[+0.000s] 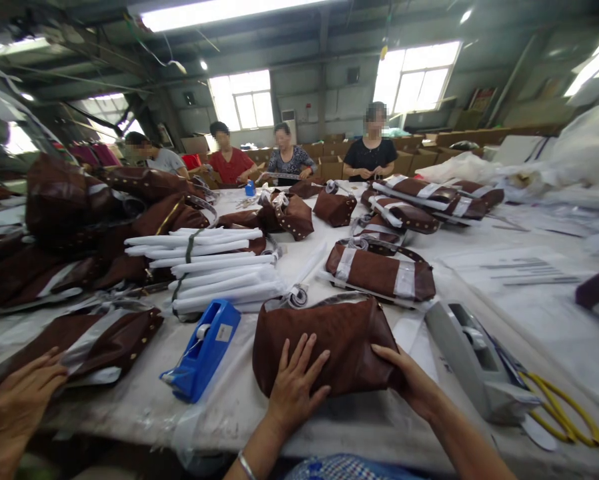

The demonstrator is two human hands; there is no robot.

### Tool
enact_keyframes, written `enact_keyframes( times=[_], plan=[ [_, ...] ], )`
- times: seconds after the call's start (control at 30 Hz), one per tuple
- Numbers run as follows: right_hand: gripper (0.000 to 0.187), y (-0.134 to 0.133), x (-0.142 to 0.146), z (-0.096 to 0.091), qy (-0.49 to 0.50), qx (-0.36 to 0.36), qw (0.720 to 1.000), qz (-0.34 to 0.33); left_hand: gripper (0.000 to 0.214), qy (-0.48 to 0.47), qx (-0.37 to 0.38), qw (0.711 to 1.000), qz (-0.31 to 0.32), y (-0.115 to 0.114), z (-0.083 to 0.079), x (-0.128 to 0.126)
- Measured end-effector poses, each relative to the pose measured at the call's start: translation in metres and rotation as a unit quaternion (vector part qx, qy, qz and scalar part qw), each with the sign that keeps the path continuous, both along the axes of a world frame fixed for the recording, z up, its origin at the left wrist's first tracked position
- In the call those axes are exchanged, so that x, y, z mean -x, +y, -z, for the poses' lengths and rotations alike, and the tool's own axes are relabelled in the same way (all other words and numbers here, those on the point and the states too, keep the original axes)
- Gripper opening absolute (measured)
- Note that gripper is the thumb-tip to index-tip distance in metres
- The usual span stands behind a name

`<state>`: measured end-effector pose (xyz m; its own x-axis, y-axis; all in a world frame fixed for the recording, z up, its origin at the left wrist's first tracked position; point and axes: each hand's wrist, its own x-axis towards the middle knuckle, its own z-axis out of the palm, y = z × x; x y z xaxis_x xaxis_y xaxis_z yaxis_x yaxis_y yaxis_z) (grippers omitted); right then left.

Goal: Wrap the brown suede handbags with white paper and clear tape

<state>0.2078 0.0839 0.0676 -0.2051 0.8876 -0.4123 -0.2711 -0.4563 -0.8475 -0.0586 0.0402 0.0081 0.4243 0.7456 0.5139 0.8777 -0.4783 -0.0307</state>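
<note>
A brown leather handbag (352, 330) lies on the table right in front of me. My left hand (295, 381) rests on its front with the fingers spread flat. At the bag's right end, my right hand (407, 370) grips the corner, thumb on the front face and the other fingers hidden behind. A blue tape dispenser (207, 350) stands to the left of the bag. On the right are a grey tape dispenser (474, 360) and yellow-handled scissors (562, 410).
A co-worker's hand (27, 393) touches a taped brown bag at left. Tied white paper rolls (219, 267) lie behind the blue dispenser. A taped bag (379, 270) and piled brown bags (129, 220) cover the table farther off. Several people work across it.
</note>
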Motion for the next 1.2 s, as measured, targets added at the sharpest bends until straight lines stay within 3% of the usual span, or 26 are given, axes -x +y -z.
enact_keyframes(
  times=[0.2,0.3,0.4,0.63,0.77,0.9,1.0,1.1,1.2],
  plan=[
    [0.071,0.001,0.001,0.012,0.038,0.052,0.997,0.03,0.06,-0.013,-0.036,0.999,0.003,-0.018,0.018,-0.013],
    [0.071,-0.004,0.001,0.007,0.039,0.071,0.996,0.037,0.072,-0.011,-0.01,1.0,0.007,-0.027,0.02,-0.016],
    [0.069,-0.008,0.004,-0.006,0.038,0.061,0.997,0.034,0.058,-0.051,-0.034,0.998,-0.028,-0.025,0.019,-0.017],
    [0.063,-0.018,0.012,-0.043,0.084,-0.016,0.996,-0.007,0.062,-0.09,-0.11,0.989,-0.039,-0.013,0.001,-0.001],
    [0.057,-0.024,0.02,-0.051,0.158,-0.082,0.983,-0.047,0.06,-0.139,-0.125,0.981,-0.046,-0.009,-0.013,0.007],
    [0.06,-0.031,0.04,-0.025,0.149,-0.121,0.981,-0.031,0.059,-0.126,-0.117,0.984,-0.037,-0.01,-0.014,0.001],
    [0.07,-0.037,0.05,0.01,0.138,-0.089,0.986,0.013,0.06,-0.096,-0.105,0.99,-0.018,-0.014,-0.007,-0.008],
    [0.068,-0.043,0.046,0.037,0.119,-0.059,0.99,0.054,0.065,-0.094,-0.098,0.991,-0.012,-0.019,-0.001,-0.016],
    [0.057,-0.047,0.038,0.042,0.067,-0.088,0.992,0.059,0.066,-0.128,-0.099,0.987,-0.012,-0.024,0.0,-0.02]
  ],
)
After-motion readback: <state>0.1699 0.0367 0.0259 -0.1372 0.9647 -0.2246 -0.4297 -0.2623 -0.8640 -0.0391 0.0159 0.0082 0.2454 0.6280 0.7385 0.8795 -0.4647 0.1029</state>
